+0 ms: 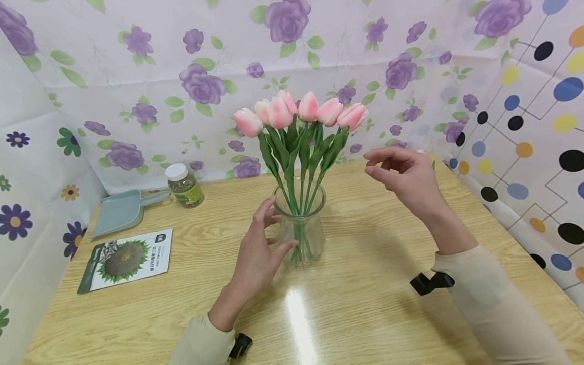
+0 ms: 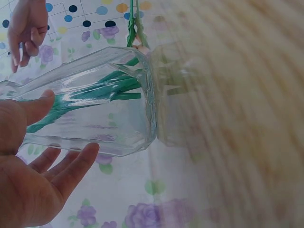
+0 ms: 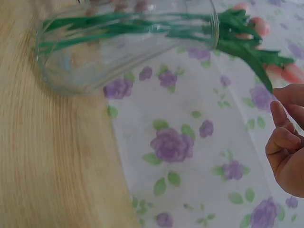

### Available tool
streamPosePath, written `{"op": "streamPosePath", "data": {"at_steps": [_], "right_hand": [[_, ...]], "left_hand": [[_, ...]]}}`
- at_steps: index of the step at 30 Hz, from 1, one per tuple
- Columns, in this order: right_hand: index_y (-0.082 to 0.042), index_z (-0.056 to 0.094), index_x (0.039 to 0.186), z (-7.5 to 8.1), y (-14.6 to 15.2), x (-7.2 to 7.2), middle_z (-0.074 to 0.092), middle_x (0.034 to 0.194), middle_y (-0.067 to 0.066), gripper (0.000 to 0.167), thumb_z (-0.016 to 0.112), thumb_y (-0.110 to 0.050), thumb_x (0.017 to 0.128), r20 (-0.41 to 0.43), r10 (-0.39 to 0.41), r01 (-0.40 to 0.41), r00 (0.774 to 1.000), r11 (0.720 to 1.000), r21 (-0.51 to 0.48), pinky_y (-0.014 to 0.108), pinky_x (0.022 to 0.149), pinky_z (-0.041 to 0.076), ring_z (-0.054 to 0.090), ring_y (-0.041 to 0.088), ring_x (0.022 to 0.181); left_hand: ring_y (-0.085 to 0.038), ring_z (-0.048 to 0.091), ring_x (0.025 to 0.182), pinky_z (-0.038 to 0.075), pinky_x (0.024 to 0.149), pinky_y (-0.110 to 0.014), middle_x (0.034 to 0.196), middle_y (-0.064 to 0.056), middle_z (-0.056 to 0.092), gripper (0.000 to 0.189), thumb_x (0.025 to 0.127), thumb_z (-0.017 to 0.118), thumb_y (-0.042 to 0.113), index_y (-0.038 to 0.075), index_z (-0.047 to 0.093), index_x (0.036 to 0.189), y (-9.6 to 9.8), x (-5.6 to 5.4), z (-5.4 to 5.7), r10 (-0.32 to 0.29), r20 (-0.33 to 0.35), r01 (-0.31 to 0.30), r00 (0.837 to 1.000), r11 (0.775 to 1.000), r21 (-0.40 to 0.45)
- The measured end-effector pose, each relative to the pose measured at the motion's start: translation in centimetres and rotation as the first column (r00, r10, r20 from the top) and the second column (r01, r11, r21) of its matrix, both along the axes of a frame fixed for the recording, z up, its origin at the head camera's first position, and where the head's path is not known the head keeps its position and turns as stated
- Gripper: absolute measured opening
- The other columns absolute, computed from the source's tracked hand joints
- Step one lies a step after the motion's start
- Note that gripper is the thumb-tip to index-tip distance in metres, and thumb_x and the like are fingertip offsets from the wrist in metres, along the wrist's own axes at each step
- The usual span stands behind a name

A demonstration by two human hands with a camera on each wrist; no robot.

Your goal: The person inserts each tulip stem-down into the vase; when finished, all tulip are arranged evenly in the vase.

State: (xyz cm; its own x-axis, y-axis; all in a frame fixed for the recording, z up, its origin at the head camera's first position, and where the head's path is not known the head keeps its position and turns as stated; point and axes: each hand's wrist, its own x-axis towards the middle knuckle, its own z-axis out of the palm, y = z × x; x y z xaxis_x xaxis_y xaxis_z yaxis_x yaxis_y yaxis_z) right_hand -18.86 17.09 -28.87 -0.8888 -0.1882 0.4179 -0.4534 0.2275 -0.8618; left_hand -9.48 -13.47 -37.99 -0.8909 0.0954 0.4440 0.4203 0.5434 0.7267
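A clear glass vase point(image 1: 318, 238) stands upright on the wooden table, holding several pink tulips point(image 1: 307, 107) whose green stems fan out above its rim. My left hand point(image 1: 257, 256) holds the vase from its left side, with the thumb point(image 2: 39, 108) and fingers on either side of the glass in the left wrist view. To the right of the flowers, my right hand point(image 1: 406, 177) hovers in the air with bent fingers and nothing in them. Behind it, mostly hidden, a green stem point(image 2: 134, 21) shows in the left wrist view.
On the left of the table lie a grey-blue dustpan point(image 1: 119, 210) and a seed packet point(image 1: 128, 259) with a sunflower picture. A white-lidded jar point(image 1: 187, 190) stands beside the dustpan's handle. Flowered cloth point(image 1: 201, 132) backs the table, and a dotted sheet point(image 1: 524, 152) hangs at the right.
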Motion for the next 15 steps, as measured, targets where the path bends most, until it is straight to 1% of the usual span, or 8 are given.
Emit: {"op": "streamPosePath", "data": {"at_steps": [6, 11, 15], "right_hand": [[-0.01, 0.08, 0.112, -1.8, 2.4, -1.5, 0.074, 0.09, -0.009, 0.017, 0.078, -0.009, 0.096, 0.085, -0.007, 0.013, 0.996, 0.997, -0.07, 0.021, 0.047, 0.042, 0.049, 0.01, 0.062], [-0.014, 0.08, 0.114, -3.1, 4.3, -2.4, 0.073, 0.091, -0.01, 0.018, 0.079, -0.01, 0.096, 0.162, -0.045, 0.054, 0.986, 0.997, -0.053, 0.021, 0.048, 0.043, 0.048, 0.008, 0.062], [-0.01, 0.079, 0.117, -4.0, 5.9, -3.0, 0.074, 0.096, -0.01, 0.022, 0.079, -0.01, 0.096, 0.208, -0.047, 0.065, 0.977, 0.995, -0.079, 0.021, 0.047, 0.04, 0.049, 0.008, 0.064]], "left_hand": [[-0.038, 0.067, 0.124, 0.068, 0.084, -0.048, 0.137, -0.02, 0.06, 0.102, 0.084, 0.088, 0.004, 0.024, 0.022, 0.16, 0.0, 0.0, 0.0, 0.0, 0.007, 0.0, 1.0, 1.0, 0.001], [-0.037, 0.067, 0.124, 0.068, 0.083, -0.047, 0.137, -0.02, 0.061, 0.103, 0.084, 0.088, 0.004, 0.024, 0.021, 0.16, 0.0, 0.0, -0.1, 0.002, 0.0, -0.002, 1.0, 1.0, -0.007], [-0.036, 0.067, 0.125, 0.068, 0.083, -0.046, 0.138, -0.019, 0.06, 0.104, 0.084, 0.088, 0.005, 0.025, 0.021, 0.161, 0.0, 0.0, 0.0, 0.001, 0.0, -0.001, 1.0, 1.0, -0.006]]}}
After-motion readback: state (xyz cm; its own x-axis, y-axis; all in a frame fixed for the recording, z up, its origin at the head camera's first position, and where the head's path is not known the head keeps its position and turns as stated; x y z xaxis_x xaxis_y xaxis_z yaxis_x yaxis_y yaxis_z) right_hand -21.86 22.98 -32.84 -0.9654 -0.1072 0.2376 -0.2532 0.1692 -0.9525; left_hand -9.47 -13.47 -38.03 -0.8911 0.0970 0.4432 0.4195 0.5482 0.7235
